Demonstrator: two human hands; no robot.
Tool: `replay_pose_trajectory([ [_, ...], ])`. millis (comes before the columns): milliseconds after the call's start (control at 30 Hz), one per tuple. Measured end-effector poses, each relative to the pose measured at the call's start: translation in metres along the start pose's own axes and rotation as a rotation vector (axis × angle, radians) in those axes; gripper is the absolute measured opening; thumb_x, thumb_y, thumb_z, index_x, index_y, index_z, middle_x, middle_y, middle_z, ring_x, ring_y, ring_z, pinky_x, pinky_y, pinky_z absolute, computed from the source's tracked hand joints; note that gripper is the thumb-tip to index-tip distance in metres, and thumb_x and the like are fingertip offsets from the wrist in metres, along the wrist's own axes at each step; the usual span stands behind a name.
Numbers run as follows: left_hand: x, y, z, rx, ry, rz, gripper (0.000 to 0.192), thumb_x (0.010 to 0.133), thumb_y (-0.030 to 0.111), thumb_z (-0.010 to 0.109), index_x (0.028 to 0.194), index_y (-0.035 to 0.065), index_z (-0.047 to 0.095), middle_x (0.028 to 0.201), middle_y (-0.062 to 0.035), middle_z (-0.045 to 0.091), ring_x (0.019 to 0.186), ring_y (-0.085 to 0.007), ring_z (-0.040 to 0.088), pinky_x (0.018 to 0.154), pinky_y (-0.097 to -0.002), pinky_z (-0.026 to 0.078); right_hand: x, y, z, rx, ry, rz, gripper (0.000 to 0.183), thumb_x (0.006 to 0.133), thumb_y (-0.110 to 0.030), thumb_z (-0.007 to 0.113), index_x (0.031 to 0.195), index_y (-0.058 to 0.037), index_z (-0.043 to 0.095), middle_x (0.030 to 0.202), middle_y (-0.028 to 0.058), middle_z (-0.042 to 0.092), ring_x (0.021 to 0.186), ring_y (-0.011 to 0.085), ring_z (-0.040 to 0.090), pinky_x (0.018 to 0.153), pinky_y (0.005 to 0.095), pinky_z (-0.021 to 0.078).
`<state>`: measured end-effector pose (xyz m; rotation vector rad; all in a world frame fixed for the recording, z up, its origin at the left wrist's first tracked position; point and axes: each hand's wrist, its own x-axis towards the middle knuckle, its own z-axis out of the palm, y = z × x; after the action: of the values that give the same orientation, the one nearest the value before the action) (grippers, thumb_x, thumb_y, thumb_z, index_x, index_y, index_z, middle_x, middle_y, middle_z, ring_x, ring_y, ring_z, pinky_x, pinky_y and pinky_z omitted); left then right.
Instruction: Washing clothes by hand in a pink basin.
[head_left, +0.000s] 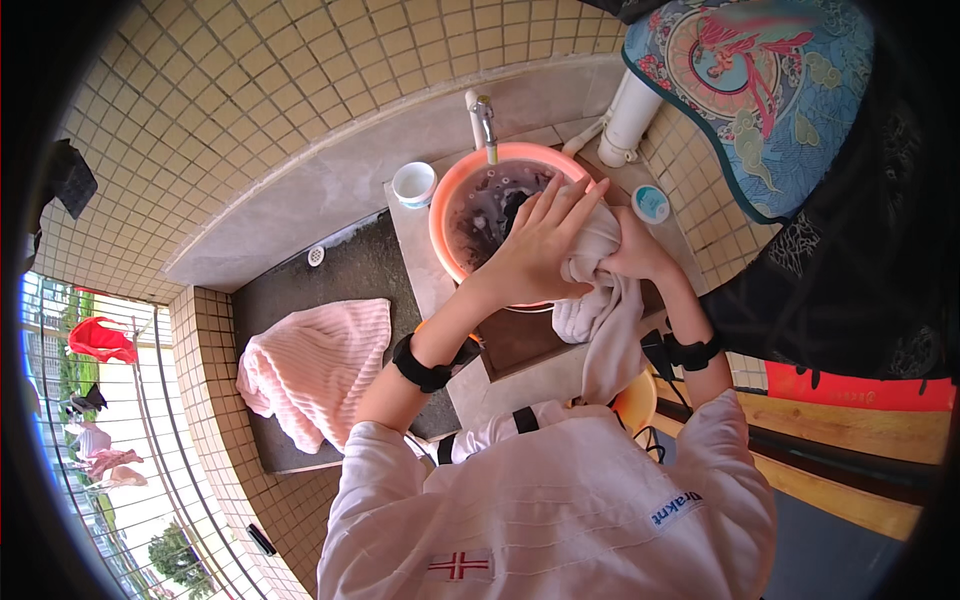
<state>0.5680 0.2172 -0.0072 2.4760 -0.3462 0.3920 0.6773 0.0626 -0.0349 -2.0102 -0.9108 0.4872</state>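
Note:
A pale wet cloth is bunched at the right rim of an orange-pink basin, and its long end hangs down outside. My right hand grips the bunched part from the right. Against the cloth's other side lies my left hand, its fingers straight and spread; its palm side is hidden. Dark, foamy water fills the basin, with a black fabric partly showing in it. My forearms and hands cover part of the basin.
A metal tap stands over the basin's far rim. Beside the basin are a white tub and a round lid. A pink ribbed towel lies on the dark slab to the left. Dark clothing hangs at right.

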Motion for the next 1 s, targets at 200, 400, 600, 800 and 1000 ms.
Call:
replay_pose_trajectory([
  [200,0.005,-0.023,0.021,-0.509,0.128,-0.241,0.047,0.053,-0.01,0.055,0.099,0.0017,0.052,0.09,-0.0106,0.06,0.086,-0.0229,0.058,0.078,-0.0282,0.044,0.01,0.004,0.007,0.165,-0.278,-0.158,0.074,0.057,-0.013,0.073,0.119,0.002,0.037,0.113,0.0128,0.048,0.105,0.0195,0.047,0.091,0.0306,0.037],
  [400,0.009,-0.039,0.041,-1.102,0.281,-0.202,0.034,0.054,-0.013,0.05,0.086,0.0007,0.052,0.082,-0.0031,0.055,0.078,-0.0088,0.051,0.068,-0.0214,0.041,0.024,0.039,0.012,0.318,-0.681,-0.078,0.069,0.054,-0.017,0.081,0.112,-0.0024,0.046,0.103,0.0086,0.055,0.093,0.0125,0.051,0.079,0.026,0.0424],
  [600,0.009,-0.052,0.05,-1.445,0.332,-0.131,0.031,0.056,-0.013,0.05,0.082,0.0034,0.052,0.081,-0.0028,0.052,0.079,-0.0119,0.052,0.071,-0.0231,0.041,0.02,0.05,0.057,0.569,-0.534,0.057,0.073,0.05,-0.018,0.083,0.112,-0.0048,0.045,0.104,0.0035,0.052,0.094,0.0109,0.048,0.081,0.0256,0.0406],
  [800,-0.013,-0.048,0.003,-0.709,0.055,-0.085,0.062,0.055,0.0,0.059,0.115,0.0088,0.043,0.105,-0.0079,0.045,0.101,-0.0197,0.043,0.09,-0.0317,0.033,0.0,0.041,0.069,0.512,-0.059,-0.107,0.072,0.053,-0.012,0.078,0.115,-0.0065,0.042,0.106,0.0034,0.051,0.098,0.0119,0.048,0.085,0.0277,0.0391],
  [1000,-0.068,-0.048,0.015,-1.366,0.271,-1.079,0.082,0.072,0.036,0.059,0.136,0.0162,0.012,0.126,-0.0103,0.031,0.116,-0.0237,0.033,0.095,-0.0443,0.027,0.0,0.034,0.092,0.116,0.42,-0.032,0.058,0.054,-0.01,0.075,0.103,-0.004,0.044,0.09,0.0125,0.055,0.085,0.0255,0.056,0.074,0.0354,0.0434],
])
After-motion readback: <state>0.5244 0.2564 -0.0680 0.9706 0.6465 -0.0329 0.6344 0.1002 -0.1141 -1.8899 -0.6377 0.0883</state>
